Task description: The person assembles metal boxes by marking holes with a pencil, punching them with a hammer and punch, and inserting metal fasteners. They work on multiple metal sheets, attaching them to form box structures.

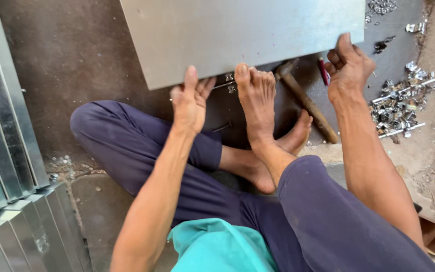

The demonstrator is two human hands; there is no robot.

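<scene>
Left hand and right hand each closed on the near edge of the flat grey galvanised metal sheet; an even, two-handed grip would best keep it level.

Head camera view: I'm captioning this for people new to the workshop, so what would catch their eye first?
The big grey metal sheet at the top, gripped along its near edge by the left hand and the right hand, with a bare foot at the edge between them. A wooden-handled hammer lies right of the foot, and shiny metal scraps are heaped at far right.
</scene>
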